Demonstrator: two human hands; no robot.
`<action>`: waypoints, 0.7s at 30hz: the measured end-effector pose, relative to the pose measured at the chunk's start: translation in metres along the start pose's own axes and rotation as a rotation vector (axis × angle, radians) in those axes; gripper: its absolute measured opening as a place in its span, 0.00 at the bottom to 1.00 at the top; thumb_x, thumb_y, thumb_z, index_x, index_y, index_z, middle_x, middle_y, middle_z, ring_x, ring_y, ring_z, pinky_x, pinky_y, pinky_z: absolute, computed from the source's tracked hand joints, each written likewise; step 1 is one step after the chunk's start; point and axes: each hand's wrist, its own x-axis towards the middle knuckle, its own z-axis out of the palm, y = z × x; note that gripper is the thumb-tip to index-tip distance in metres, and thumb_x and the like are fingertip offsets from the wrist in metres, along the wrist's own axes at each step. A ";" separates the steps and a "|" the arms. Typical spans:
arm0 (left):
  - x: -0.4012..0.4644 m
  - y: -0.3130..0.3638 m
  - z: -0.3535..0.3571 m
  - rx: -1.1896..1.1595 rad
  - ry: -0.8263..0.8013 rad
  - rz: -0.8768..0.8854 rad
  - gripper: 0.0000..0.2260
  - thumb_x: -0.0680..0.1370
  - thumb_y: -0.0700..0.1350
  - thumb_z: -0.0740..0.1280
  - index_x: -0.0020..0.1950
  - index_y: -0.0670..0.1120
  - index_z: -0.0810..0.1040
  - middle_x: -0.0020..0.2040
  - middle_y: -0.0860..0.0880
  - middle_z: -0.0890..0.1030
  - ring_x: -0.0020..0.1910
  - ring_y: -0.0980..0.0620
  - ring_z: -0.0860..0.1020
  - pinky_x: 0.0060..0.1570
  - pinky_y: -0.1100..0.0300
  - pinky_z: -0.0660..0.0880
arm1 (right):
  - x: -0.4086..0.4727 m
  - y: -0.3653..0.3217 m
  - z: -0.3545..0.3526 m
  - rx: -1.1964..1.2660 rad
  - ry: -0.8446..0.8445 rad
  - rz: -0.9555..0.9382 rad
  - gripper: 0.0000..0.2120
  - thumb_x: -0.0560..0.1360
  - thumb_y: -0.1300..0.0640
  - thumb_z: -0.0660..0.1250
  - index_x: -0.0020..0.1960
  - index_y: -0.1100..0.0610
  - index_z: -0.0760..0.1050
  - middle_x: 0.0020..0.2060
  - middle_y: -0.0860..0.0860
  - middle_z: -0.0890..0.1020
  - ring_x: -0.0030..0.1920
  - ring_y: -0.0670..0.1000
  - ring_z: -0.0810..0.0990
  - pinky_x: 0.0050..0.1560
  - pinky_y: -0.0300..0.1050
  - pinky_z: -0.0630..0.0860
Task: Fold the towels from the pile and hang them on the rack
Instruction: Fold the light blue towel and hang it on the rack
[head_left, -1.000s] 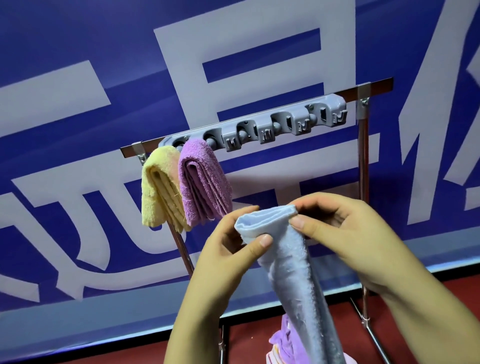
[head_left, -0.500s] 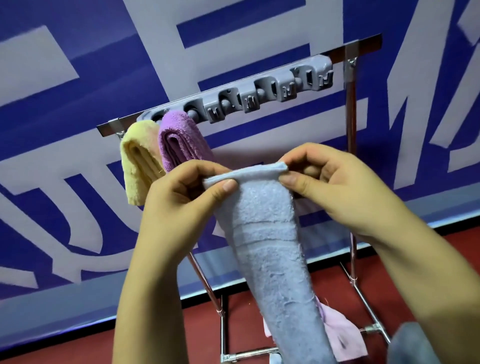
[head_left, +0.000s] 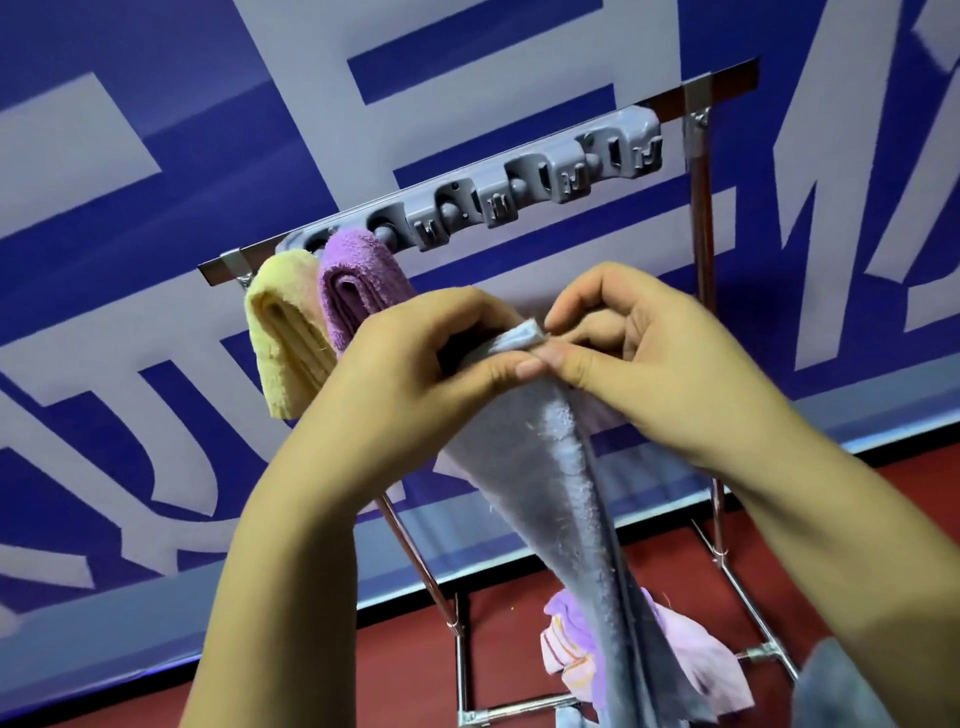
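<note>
Since the earlier frame, both hands have drawn together, bringing the two upper corners of the blue-grey towel (head_left: 550, 483) to meet. Left hand (head_left: 415, 358) and right hand (head_left: 644, 353) each pinch that joined top edge between thumb and fingers, thumb tips touching. Towel hangs down from the pinch, folded lengthwise, in front of the rack (head_left: 698, 171). Yellow towel (head_left: 280, 332) and purple towel (head_left: 358, 286) hang folded side by side at the left end of the rack's grey hook strip (head_left: 524, 187). Remaining pile (head_left: 691, 670) lies low on the rack frame, above the red floor (head_left: 363, 670). Blue banner (head_left: 156, 260) stands behind.
</note>
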 end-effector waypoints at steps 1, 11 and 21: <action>0.001 0.001 -0.001 -0.002 -0.038 -0.004 0.12 0.72 0.56 0.69 0.51 0.52 0.81 0.45 0.58 0.82 0.48 0.62 0.79 0.45 0.67 0.75 | -0.001 0.000 -0.001 -0.015 -0.007 -0.005 0.07 0.72 0.64 0.69 0.43 0.54 0.73 0.37 0.55 0.85 0.40 0.48 0.84 0.43 0.36 0.78; 0.013 -0.003 -0.002 0.024 0.027 0.024 0.07 0.74 0.53 0.68 0.47 0.52 0.80 0.43 0.58 0.81 0.45 0.62 0.78 0.42 0.68 0.73 | -0.016 0.034 -0.018 0.121 -0.100 0.115 0.06 0.71 0.57 0.70 0.47 0.54 0.75 0.36 0.56 0.83 0.39 0.48 0.79 0.44 0.40 0.76; 0.021 -0.007 -0.008 0.082 0.039 -0.028 0.11 0.73 0.56 0.66 0.49 0.52 0.81 0.43 0.58 0.81 0.45 0.62 0.78 0.38 0.68 0.74 | -0.039 0.083 -0.024 -0.153 -0.033 0.279 0.13 0.66 0.68 0.73 0.40 0.53 0.76 0.34 0.49 0.79 0.36 0.42 0.76 0.42 0.38 0.75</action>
